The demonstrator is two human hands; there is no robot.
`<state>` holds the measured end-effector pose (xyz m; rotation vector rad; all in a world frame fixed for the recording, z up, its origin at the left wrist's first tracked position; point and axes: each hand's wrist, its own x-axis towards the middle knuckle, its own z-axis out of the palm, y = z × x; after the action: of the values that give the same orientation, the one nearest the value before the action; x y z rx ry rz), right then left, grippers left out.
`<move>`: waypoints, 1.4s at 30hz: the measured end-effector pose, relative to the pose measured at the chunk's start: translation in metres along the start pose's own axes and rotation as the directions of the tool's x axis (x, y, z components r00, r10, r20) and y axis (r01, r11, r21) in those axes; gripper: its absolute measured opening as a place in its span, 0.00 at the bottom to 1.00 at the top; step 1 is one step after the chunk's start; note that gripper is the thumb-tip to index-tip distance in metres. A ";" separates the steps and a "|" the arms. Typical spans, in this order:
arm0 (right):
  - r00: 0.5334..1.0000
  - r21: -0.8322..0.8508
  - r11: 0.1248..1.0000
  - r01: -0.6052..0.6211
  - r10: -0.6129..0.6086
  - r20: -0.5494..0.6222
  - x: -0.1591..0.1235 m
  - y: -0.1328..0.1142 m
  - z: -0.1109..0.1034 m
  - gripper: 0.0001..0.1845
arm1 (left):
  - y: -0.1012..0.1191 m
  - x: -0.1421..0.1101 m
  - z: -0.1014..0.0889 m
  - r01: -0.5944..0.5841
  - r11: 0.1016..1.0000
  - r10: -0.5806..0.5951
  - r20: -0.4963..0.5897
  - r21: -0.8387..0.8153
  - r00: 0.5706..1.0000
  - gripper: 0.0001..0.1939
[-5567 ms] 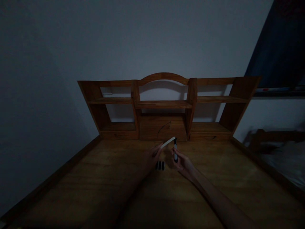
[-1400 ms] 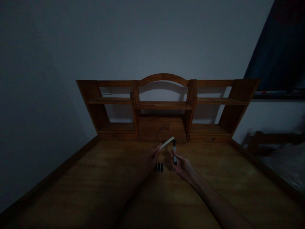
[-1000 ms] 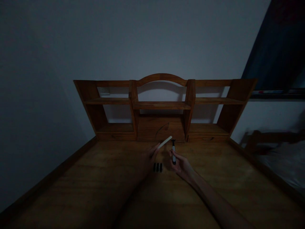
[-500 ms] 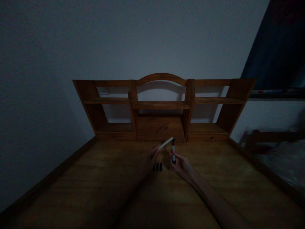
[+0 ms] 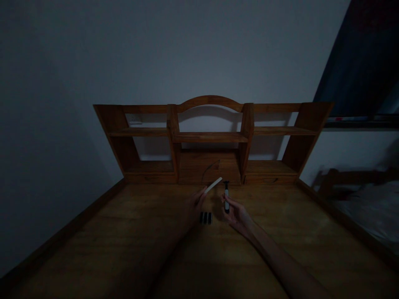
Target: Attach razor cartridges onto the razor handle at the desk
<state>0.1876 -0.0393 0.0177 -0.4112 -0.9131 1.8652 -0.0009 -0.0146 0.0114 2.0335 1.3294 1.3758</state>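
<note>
Two bare hands work over one wooden table (image 5: 124,232). The left hand (image 5: 196,202) has its grip pinching one white stick (image 5: 213,185), which slants up to the right. The right hand (image 5: 237,214) has its grip pinching one razor (image 5: 227,202), upright in view, its black head near the stick's tip but apart from it. Three dark blocks (image 5: 205,218) lie in a row on the table between the hands, nearer the left. Behind stands one wooden shelf unit (image 5: 210,137) of three sections.
</note>
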 end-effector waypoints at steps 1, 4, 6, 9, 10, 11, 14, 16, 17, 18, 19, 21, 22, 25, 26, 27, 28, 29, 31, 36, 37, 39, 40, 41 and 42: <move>1.000 -0.001 1.000 -0.001 0.001 -0.001 0.000 0.000 0.000 0.10 | 0.000 0.000 -0.001 0.001 1.000 -0.001 0.009 -0.014 1.000 0.19; 1.000 0.006 1.000 -0.005 0.005 -0.021 0.001 0.001 -0.001 0.10 | 0.001 0.000 -0.001 -0.027 0.999 0.029 0.048 -0.041 0.998 0.20; 1.000 0.009 1.000 -0.009 0.009 -0.012 0.001 0.001 -0.001 0.10 | 0.001 0.000 0.000 -0.046 0.998 0.048 0.048 -0.036 0.998 0.20; 1.000 0.003 1.000 -0.011 0.011 0.025 0.001 0.002 -0.003 0.11 | -0.001 -0.001 0.003 -0.055 0.998 0.056 0.032 -0.037 0.998 0.20; 0.999 0.002 1.000 -0.014 0.014 0.032 0.002 0.002 -0.004 0.12 | -0.002 0.000 0.003 -0.050 0.998 0.051 0.033 -0.042 0.998 0.20; 0.999 0.008 1.000 -0.017 0.016 0.032 0.002 0.003 -0.005 0.12 | -0.003 0.000 0.004 -0.042 0.998 0.044 0.038 -0.047 0.998 0.20; 0.999 0.058 0.998 -0.029 0.030 -0.022 0.004 0.005 -0.008 0.09 | -0.004 0.001 0.002 -0.027 0.997 0.031 0.053 -0.067 0.998 0.20; 0.998 0.086 0.996 -0.025 0.030 -0.060 0.005 0.006 -0.009 0.08 | -0.003 0.001 0.000 -0.031 0.996 0.036 0.070 -0.080 0.997 0.20; 0.998 0.087 0.996 -0.025 0.030 -0.061 0.004 0.006 -0.009 0.07 | -0.002 0.001 -0.001 -0.034 0.996 0.041 0.077 -0.085 0.996 0.20; 0.998 0.080 0.997 -0.023 0.027 -0.053 0.004 0.006 -0.009 0.07 | -0.002 0.001 -0.001 -0.038 0.995 0.044 0.076 -0.087 0.996 0.20; 0.999 0.070 0.997 -0.018 0.020 -0.038 0.004 0.006 -0.009 0.07 | -0.001 0.001 -0.002 -0.041 0.995 0.048 0.075 -0.086 0.996 0.20; 1.000 0.053 0.999 -0.011 0.012 -0.009 0.003 0.005 -0.007 0.08 | 0.000 0.000 -0.002 -0.048 0.996 0.053 0.065 -0.078 0.996 0.20; 1.000 0.049 0.999 -0.008 0.008 -0.001 0.003 0.005 -0.006 0.09 | 0.001 0.000 -0.002 -0.048 0.996 0.052 0.061 -0.076 0.997 0.20; 1.000 0.051 0.999 0.000 0.000 -0.007 0.002 0.003 -0.004 0.08 | 0.001 0.000 -0.003 -0.034 0.998 0.039 0.077 -0.061 0.996 0.20; 1.000 0.054 0.999 0.000 0.001 -0.010 0.002 0.003 -0.004 0.08 | 0.001 0.000 -0.003 -0.030 0.998 0.034 0.083 -0.049 0.996 0.20; 1.000 0.055 0.998 0.000 0.000 -0.009 0.001 0.002 -0.003 0.08 | 0.002 0.001 -0.003 -0.029 0.999 0.031 0.081 -0.036 0.996 0.19; 1.000 0.053 0.999 -0.002 0.003 -0.001 0.001 0.001 -0.002 0.08 | 0.002 0.001 -0.003 -0.031 0.999 0.033 0.072 -0.024 0.997 0.19; 1.000 0.049 0.999 -0.006 0.005 0.011 0.001 0.001 -0.002 0.08 | 0.002 0.001 -0.003 -0.036 0.999 0.037 0.054 -0.018 0.998 0.19; 1.000 0.042 0.999 -0.005 0.004 0.026 0.000 0.000 -0.001 0.08 | 0.003 0.001 -0.002 -0.044 0.999 0.044 0.016 -0.018 0.999 0.19; 1.000 0.050 0.999 -0.004 0.004 0.009 0.001 0.001 -0.003 0.09 | 0.007 -0.001 -0.003 -0.070 0.998 0.070 0.005 -0.004 0.998 0.19; 1.000 0.043 0.999 -0.007 0.006 0.011 0.002 0.002 -0.004 0.10 | 0.007 -0.001 -0.003 -0.079 0.997 0.079 0.015 0.006 0.997 0.19; 1.000 0.030 1.000 -0.004 0.003 0.007 0.002 0.003 -0.005 0.10 | 0.007 -0.002 -0.004 -0.077 0.997 0.076 0.043 0.021 0.996 0.19; 1.000 0.029 1.000 -0.001 0.001 -0.001 0.003 0.003 -0.006 0.10 | 0.007 -0.002 -0.004 -0.066 0.998 0.064 0.052 0.022 0.997 0.19; 1.000 0.034 0.999 0.001 -0.001 -0.010 0.003 0.003 -0.006 0.09 | 0.006 -0.002 -0.004 -0.047 0.999 0.046 0.056 0.020 0.997 0.19; 1.000 0.042 0.999 0.002 -0.001 -0.016 0.003 0.003 -0.006 0.09 | 0.005 -0.001 -0.004 -0.026 1.000 0.025 0.053 0.016 0.998 0.20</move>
<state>0.1882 -0.0349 0.0118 -0.3996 -0.8618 1.8739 -0.0017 -0.0190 0.0162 2.0896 1.3016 1.3166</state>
